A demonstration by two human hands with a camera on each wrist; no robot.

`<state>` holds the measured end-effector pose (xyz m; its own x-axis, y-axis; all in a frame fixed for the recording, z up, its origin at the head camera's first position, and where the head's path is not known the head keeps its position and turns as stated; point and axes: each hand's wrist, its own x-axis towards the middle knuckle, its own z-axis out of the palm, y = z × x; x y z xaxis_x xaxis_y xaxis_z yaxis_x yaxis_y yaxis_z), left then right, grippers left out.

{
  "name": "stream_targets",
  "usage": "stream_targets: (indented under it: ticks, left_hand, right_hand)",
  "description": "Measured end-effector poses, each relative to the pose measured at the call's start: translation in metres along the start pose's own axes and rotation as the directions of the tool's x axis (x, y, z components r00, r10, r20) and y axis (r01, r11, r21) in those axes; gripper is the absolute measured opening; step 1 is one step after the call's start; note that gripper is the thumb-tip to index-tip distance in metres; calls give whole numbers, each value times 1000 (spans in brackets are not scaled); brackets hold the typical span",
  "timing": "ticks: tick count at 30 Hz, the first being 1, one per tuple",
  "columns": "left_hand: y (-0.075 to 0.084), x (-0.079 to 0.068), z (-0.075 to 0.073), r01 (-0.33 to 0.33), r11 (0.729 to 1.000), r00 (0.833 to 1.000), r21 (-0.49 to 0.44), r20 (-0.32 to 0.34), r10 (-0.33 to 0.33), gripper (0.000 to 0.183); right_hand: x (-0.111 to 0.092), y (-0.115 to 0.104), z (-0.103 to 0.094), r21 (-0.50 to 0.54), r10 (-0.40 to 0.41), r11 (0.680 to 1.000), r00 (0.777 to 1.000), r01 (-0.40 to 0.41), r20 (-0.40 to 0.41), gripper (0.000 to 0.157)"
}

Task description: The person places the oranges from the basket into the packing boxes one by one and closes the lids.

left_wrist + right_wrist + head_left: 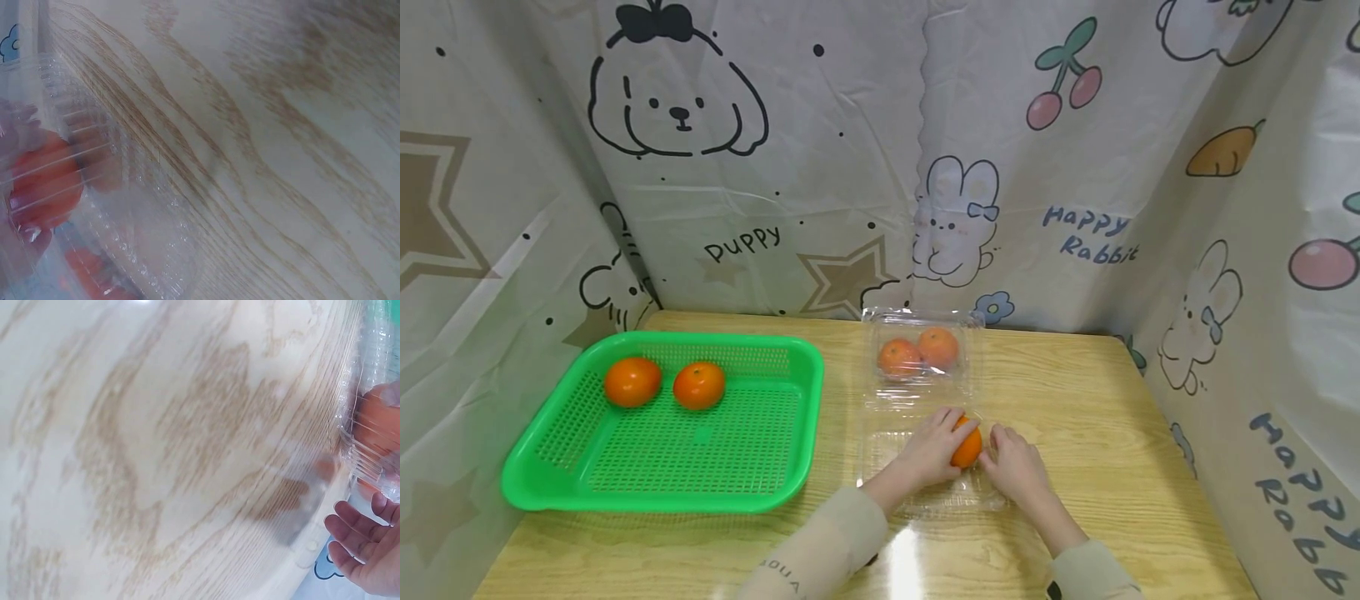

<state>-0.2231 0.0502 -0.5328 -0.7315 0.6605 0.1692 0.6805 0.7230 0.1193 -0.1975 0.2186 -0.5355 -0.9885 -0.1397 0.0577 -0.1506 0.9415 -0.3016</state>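
My left hand (pixel 931 448) grips an orange (pixel 972 447) from its left side, fingers over its top, in the near half of a hinged clear plastic box (pixel 955 503). Through the clear wall in the left wrist view, the same orange (pixel 50 181) shows with fingers round it. Just right of it is my right hand (pixel 1021 468), fingers slightly bent. In the right wrist view, the right hand (pixel 365 550) holds nothing, close to the box's side. Two more oranges (pixel 899 358) sit side by side in the far half of the box.
A green plastic basket (pixel 662 502) stands on the left of the wooden table (pixel 1075 400). Two oranges (pixel 633 382) lie near its back left. Printed curtains (pixel 850 167) close off the back and both sides.
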Motion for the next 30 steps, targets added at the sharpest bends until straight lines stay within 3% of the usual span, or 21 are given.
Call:
stream_targets:
  ticks: [14,22,30]
  left_hand:
    - [3,1,-3,26,1000,999,-15,30,-25,76]
    - [1,-4,-13,34,993,998,-115,53,-28,77]
    - [-6,-17,-27,-16,988,1000,-153,-29,12,62]
  right_hand:
    - [1,2,2,13,2,1000,1000,-3,13,22]
    - [1,1,2,24,2,1000,1000,-2,10,22]
    - [1,2,2,29,4,1000,1000,-4,9,21]
